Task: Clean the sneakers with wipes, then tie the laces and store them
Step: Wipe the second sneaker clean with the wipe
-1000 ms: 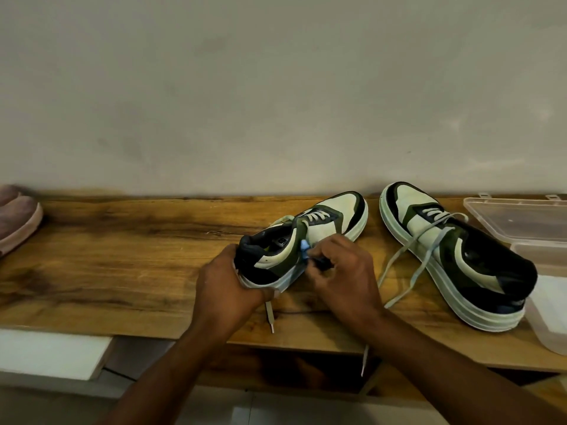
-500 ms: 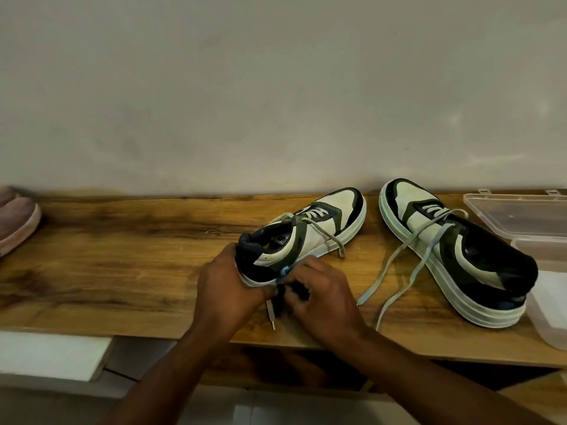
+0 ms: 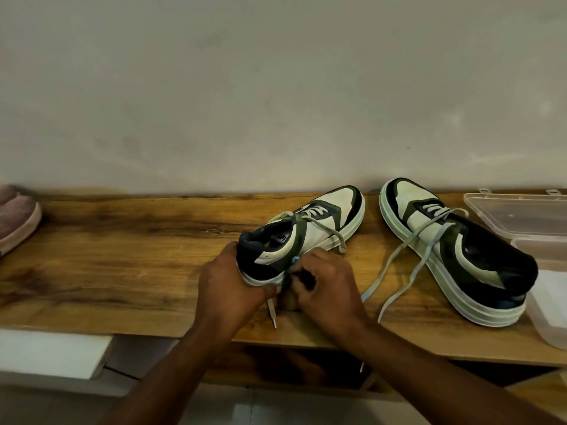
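Observation:
A green, white and black sneaker (image 3: 322, 228) lies on the wooden shelf (image 3: 122, 256), heel toward me. My left hand (image 3: 230, 283) grips its heel and sole from the left. My right hand (image 3: 328, 283) is curled round a small blue and dark object (image 3: 295, 259), mostly hidden in the fist, pressed against the sole edge near the heel. I cannot tell what the object is. One loose lace end (image 3: 272, 314) hangs below the heel. The second sneaker (image 3: 460, 250) stands to the right, its untied laces (image 3: 395, 271) trailing over the shelf.
A clear plastic box (image 3: 521, 216) with an open lid sits at the far right, touching the second sneaker's heel. A pink shoe (image 3: 15, 219) lies at the far left. The wall runs right behind the shelf.
My right hand has slid from the sneaker's side panel down to the sole edge by the heel. A lace now drapes over the sneaker's right side. The left hand keeps its grip.

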`<state>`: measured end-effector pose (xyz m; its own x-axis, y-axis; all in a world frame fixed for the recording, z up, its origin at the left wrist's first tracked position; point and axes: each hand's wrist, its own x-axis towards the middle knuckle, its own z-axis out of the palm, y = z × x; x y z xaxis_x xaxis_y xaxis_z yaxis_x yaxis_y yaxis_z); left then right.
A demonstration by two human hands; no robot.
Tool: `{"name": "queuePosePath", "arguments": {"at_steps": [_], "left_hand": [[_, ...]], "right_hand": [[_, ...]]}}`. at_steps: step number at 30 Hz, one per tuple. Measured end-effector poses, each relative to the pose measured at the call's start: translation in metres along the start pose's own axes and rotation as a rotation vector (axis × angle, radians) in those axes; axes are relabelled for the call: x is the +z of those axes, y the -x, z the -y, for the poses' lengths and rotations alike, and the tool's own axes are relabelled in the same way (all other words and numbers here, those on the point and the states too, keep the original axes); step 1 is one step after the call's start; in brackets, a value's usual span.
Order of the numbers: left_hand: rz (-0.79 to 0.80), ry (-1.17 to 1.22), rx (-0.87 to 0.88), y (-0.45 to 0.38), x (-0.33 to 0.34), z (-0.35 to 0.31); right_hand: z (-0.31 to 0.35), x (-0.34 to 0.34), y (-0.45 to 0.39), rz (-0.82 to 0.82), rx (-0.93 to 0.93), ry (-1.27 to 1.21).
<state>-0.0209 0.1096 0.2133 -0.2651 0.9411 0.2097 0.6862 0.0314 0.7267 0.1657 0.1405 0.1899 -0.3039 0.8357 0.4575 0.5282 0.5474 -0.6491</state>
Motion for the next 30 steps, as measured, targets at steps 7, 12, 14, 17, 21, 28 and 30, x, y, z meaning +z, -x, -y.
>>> {"name": "queuePosePath", "arguments": {"at_steps": [7, 12, 14, 17, 21, 28, 30], "left_hand": [[-0.045, 0.057, 0.008, 0.003, 0.006, -0.008], [-0.084, 0.085, -0.015, -0.002, 0.011, -0.012], [-0.077, 0.098, -0.037, -0.004, 0.01, -0.012], [-0.036, 0.115, -0.064, -0.005, 0.006, -0.011], [0.063, 0.049, -0.089, -0.008, -0.007, -0.009], [0.177, -0.001, -0.098, -0.008, -0.022, -0.006], [0.183, 0.014, -0.11, -0.008, -0.024, -0.006]], "right_hand": [[-0.017, -0.029, -0.02, -0.14, 0.147, -0.003], [-0.017, -0.037, -0.022, -0.108, 0.177, 0.014], [-0.018, -0.044, -0.024, -0.119, 0.207, 0.039], [-0.022, -0.062, -0.03, -0.186, 0.243, 0.085], [-0.034, -0.091, -0.044, -0.299, 0.298, 0.066], [-0.037, -0.083, -0.049, -0.177, 0.233, 0.149], [-0.028, -0.072, -0.044, -0.132, 0.152, 0.17]]}}
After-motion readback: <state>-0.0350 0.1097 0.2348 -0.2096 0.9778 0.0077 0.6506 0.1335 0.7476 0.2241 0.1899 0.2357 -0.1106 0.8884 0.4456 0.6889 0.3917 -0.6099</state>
